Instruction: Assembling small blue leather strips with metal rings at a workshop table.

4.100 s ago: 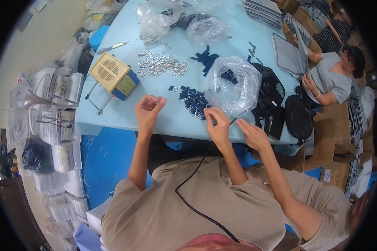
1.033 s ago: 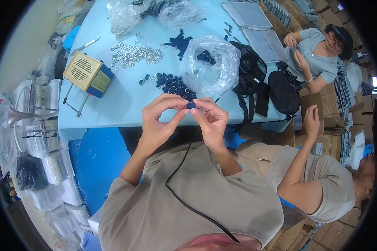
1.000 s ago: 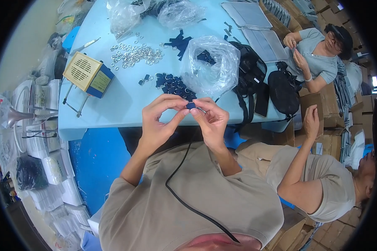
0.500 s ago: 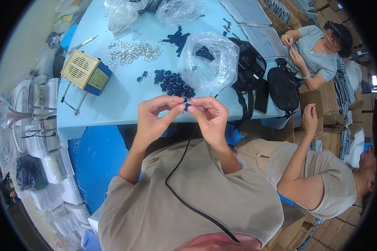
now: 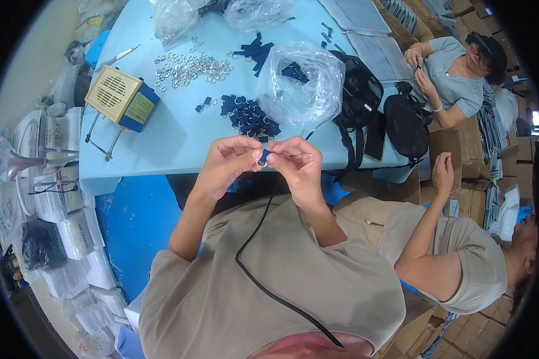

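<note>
Just off the table's near edge, my left hand (image 5: 229, 163) and my right hand (image 5: 300, 165) meet with thumbs and forefingers pinched. Between the fingertips is a small navy fabric strip (image 5: 265, 154). A silver metal ring (image 5: 261, 164) hangs at its lower end, by the left thumb. Fingertips cover part of the strip. Beyond my hands lies a pile of navy strips with rings (image 5: 248, 116). Farther off, loose silver rings (image 5: 195, 70) are spread out, and plain navy strips (image 5: 256, 52) lie beside a clear plastic bag (image 5: 305, 99) holding more navy pieces.
A cream-and-blue box device (image 5: 123, 99) with metal legs stands at left on the light blue table (image 5: 180, 143). At right lie a black bag (image 5: 359, 81), a phone (image 5: 374, 136) and a black pouch (image 5: 406, 122). Two people (image 5: 461, 84) sit to the right.
The fabric strip has turned between my fingertips, so more of it and its ring now show. My right hand has shifted slightly left.
</note>
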A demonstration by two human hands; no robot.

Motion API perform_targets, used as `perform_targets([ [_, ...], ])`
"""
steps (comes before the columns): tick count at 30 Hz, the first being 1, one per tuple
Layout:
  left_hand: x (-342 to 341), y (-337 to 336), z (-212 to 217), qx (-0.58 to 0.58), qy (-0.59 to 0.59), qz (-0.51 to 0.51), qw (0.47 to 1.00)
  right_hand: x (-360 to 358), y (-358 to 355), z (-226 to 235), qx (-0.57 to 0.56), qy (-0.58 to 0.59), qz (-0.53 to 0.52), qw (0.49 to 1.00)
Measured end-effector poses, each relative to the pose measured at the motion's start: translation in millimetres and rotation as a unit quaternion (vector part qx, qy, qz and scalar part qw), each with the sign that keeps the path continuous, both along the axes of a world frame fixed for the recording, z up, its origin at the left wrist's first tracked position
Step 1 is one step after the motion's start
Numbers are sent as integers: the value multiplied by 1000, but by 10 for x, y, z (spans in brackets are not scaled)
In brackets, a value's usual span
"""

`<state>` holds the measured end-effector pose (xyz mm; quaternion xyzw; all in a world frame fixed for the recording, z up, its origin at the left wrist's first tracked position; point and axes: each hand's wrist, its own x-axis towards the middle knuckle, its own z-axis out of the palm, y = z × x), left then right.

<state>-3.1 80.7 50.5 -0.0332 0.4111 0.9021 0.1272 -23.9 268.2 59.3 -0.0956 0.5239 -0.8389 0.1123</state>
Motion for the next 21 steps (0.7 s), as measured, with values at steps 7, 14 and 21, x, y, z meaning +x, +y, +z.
perform_targets([
  [7, -12, 86, -37, -95, 32, 54, 994, -51, 29, -50, 1, 12, -4, 1000],
  [14, 67, 197, -141, -168, 72, 130, 974, -37, -3, -180, 21, 17, -8, 1000],
  [21, 54, 143, -181, -182, 72, 137, 971, -65, -53, -236, 29, 15, -2, 999],
])
